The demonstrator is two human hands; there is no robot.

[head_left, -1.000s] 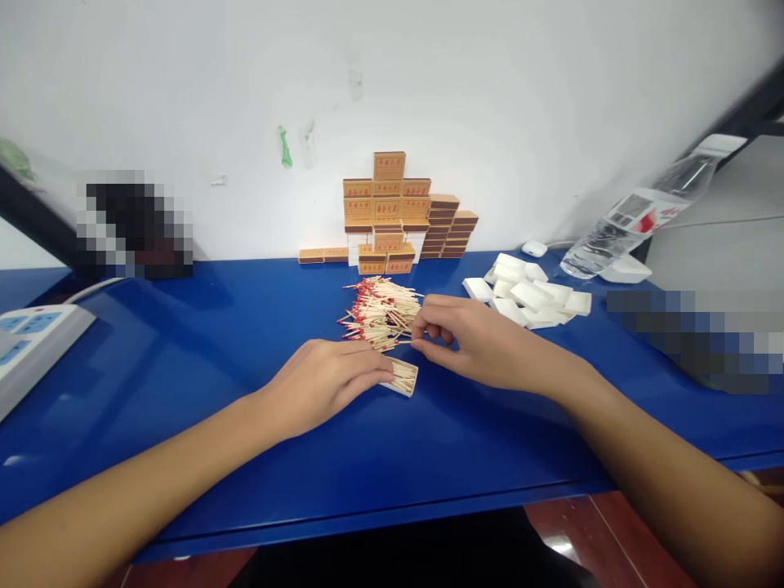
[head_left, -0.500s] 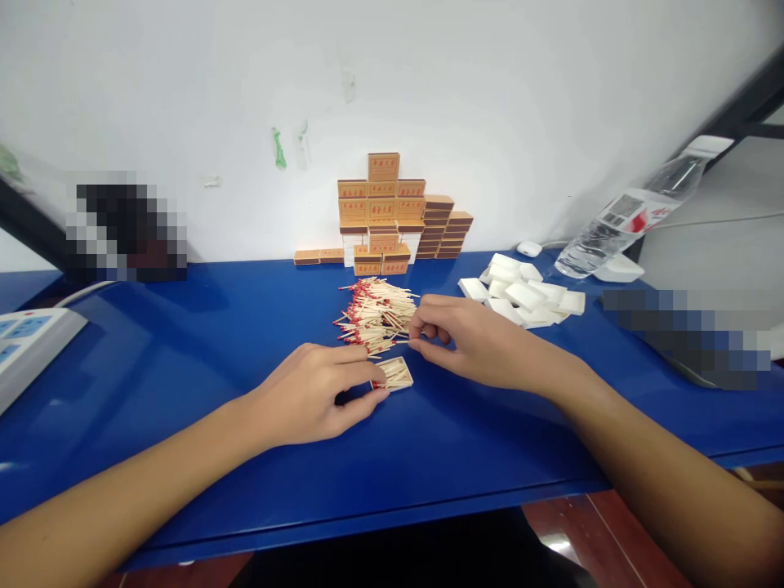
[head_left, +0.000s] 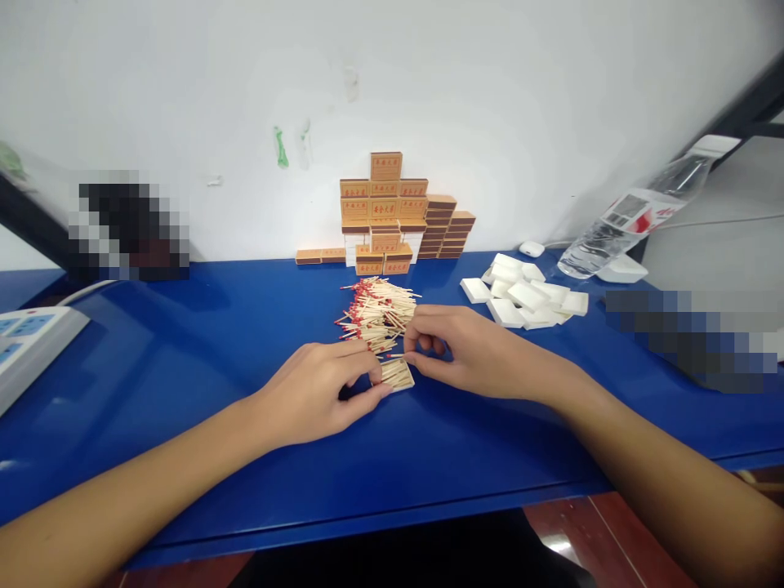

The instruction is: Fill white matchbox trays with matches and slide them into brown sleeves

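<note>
Nearest to the camera, both forearms came in from 6 o'clock over the front edge of the blue desk (head_left: 184, 359). The left hand (head_left: 318, 392) rested low on the desk, and its pose was different from one second ago. Then it lay flat with its fingers stretched over the matchbox tray (head_left: 399, 375). Now the thumb and forefinger were curled and held the tray narrowly by its left end. The tray lay at the middle of the desk, between the two hands, and it had shifted a little to 9 o'clock. It was already filled with matches, so my judgement is that the filling was well advanced.

The right hand (head_left: 474, 353) had also come closer, moving toward 7 o'clock until its fingers (head_left: 412, 357) were just beside the tray's far edge. They were pinched together on what seemed to be one match (head_left: 394, 356), with the red head pointing to 9 o'clock. The wrist was low and the palm was turned to the left.

Just beyond the tray, at 12 o'clock, lay the pile of loose matches (head_left: 376, 314). At 2 o'clock was a heap of empty white trays (head_left: 527, 294), and further at 3 o'clock a tilted water bottle (head_left: 637, 214). At 9 o'clock a power strip (head_left: 30, 343) stood at the desk's left edge. Farthest away, the stacked matchboxes (head_left: 392, 208) stood against the wall.
</note>
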